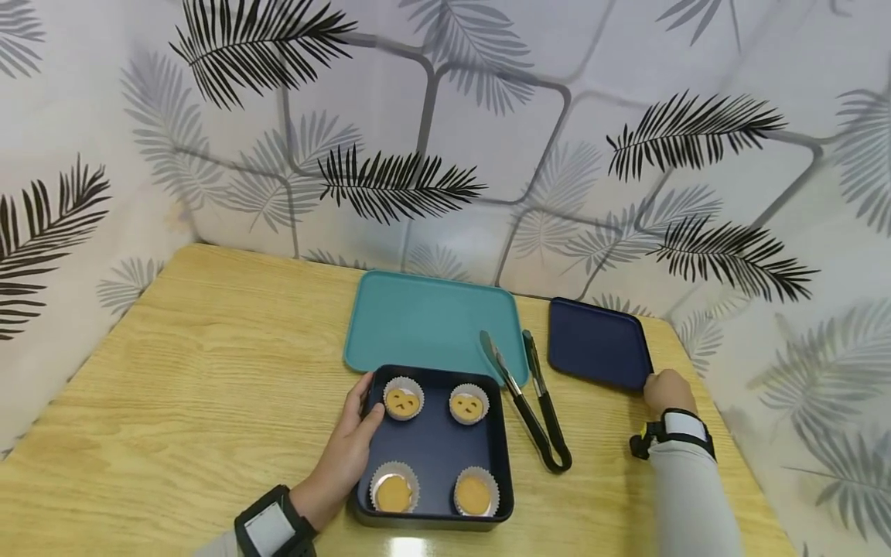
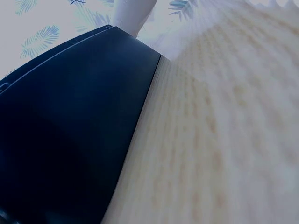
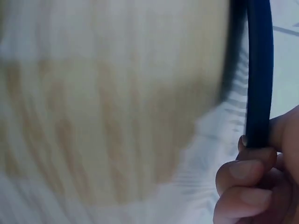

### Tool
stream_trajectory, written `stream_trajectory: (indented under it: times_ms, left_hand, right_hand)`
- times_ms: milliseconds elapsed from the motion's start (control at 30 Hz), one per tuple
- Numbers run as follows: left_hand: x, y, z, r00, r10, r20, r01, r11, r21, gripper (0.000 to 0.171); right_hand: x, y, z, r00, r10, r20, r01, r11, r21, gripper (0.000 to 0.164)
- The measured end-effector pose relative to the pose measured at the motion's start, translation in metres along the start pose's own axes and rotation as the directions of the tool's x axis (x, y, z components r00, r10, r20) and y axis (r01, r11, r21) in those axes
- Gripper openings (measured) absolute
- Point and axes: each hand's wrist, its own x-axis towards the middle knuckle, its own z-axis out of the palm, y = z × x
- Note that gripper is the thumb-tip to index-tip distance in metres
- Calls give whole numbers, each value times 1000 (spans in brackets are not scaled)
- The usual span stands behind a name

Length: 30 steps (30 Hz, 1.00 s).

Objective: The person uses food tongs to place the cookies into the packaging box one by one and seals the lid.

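Observation:
My left hand (image 1: 346,449) grips the left wall of a dark square baking pan (image 1: 435,445), thumb over the rim. Inside the pan, several paper cups hold round yellow cakes or biscuits; the two far ones (image 1: 402,402) have face-like marks, the two near ones (image 1: 473,495) look plain. Only the dark outer side of the pan (image 2: 70,121) shows in the left wrist view. At the far right, my right hand (image 1: 670,393) pinches the near right corner of a small navy tray (image 1: 599,344). The right wrist view catches the tray's edge (image 3: 260,70) between thumb and curled fingers.
Behind the pan lies a larger teal tray (image 1: 431,321). Black-handled tongs (image 1: 539,418) lie spread between the pan and the navy tray, one tip over the teal tray. A leaf-patterned curtain (image 1: 418,139) borders the wooden table (image 1: 209,371) at the back and sides.

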Motion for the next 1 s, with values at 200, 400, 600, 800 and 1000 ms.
stream_trajectory:
  times_ms: [200,400,600,800,1000]
  left_hand:
    - [1,0,2,1000,1,-10,-1,1000,18,58]
    - [3,4,1,999,19,-35,-18,1000,25,67]
    - [0,27,-9,976,200,-83,-181,963,200,84]
    - [-10,58,-18,493,845,206,-716,259,648,60]
    - [-26,86,-19,211,856,472,-877,-47,478,27]
  right_hand:
    - [-22,-7,-18,987,-84,-135,97,991,89,39]
    - [-73,-49,-34,982,-127,-137,167,925,341,37]
    - [-135,-106,-34,966,-257,19,200,794,574,33]
    - [-182,-143,-25,882,-433,184,260,775,576,29]
    - [-206,-158,-24,763,-602,235,337,681,650,33]
